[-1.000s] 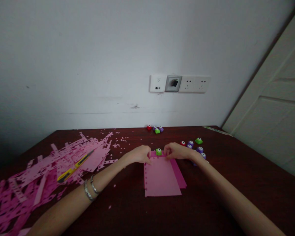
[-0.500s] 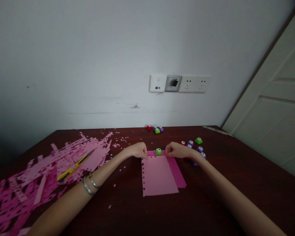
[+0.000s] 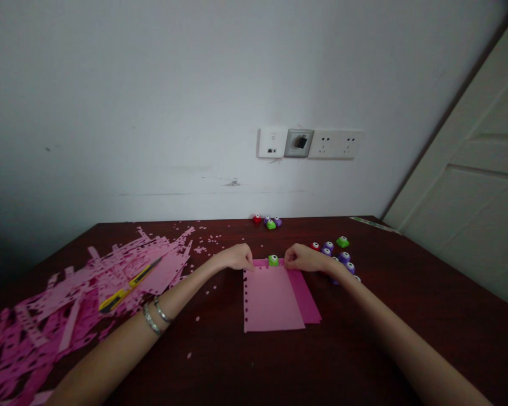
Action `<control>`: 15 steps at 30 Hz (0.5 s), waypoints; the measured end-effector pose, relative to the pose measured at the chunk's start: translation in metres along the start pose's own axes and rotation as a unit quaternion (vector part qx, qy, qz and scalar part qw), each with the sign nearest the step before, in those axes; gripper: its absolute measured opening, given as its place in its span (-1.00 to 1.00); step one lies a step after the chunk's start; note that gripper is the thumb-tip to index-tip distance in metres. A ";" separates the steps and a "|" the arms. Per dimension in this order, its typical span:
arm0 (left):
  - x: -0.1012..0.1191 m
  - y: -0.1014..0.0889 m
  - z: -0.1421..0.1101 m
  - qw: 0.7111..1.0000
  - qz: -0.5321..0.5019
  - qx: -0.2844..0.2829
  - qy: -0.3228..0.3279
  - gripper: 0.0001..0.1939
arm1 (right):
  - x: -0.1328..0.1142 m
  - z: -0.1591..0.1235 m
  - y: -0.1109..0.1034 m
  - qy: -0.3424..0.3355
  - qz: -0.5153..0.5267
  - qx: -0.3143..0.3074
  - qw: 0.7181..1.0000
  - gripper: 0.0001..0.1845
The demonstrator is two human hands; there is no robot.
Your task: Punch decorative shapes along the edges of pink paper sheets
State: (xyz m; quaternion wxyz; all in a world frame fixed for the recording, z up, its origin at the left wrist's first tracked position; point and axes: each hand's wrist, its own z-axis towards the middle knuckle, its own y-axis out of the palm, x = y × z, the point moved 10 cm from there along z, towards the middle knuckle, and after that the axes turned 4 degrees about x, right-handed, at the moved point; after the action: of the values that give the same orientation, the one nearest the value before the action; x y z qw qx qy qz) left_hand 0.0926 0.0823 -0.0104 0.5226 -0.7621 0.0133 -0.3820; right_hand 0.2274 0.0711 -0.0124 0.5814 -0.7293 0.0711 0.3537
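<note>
My left hand (image 3: 240, 257), with silver bangles on its wrist, is closed in a pinch at the far left corner of a light pink paper sheet (image 3: 273, 299). At the far right corner my right hand (image 3: 303, 258) pinches the same sheet. Between both hands a green craft punch (image 3: 273, 260) with a white button sits at the sheet's far edge. A row of punched holes runs down the sheet's left edge, and some show along the far edge. Darker pink paper (image 3: 307, 301) sticks out underneath, to the right. The fingertips are partly hidden.
Pink paper scraps (image 3: 80, 299) are heaped at left, with a yellow utility knife (image 3: 129, 286) on top. Several purple punches (image 3: 344, 257) and a green punch (image 3: 342, 242) stand at right. More punches (image 3: 271, 224) stand by the wall. A ruler-like strip (image 3: 375, 225) lies far right.
The light pink sheet has shifted left and slightly away from me. My left hand moved left with it, and my right hand slightly right. The green punch stays in place.
</note>
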 end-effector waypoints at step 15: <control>-0.003 -0.005 0.003 1.000 0.000 0.025 0.010 -0.80 | 0.004 0.004 -0.004 -0.004 -0.006 0.029 1.000 -0.80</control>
State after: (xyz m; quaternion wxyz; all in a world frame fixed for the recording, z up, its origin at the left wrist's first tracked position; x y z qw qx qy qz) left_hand 0.0905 0.0885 -0.0089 0.5411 -0.7453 0.0089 -0.3895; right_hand 0.2307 0.0774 -0.0121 0.6050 -0.7110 0.0749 0.3504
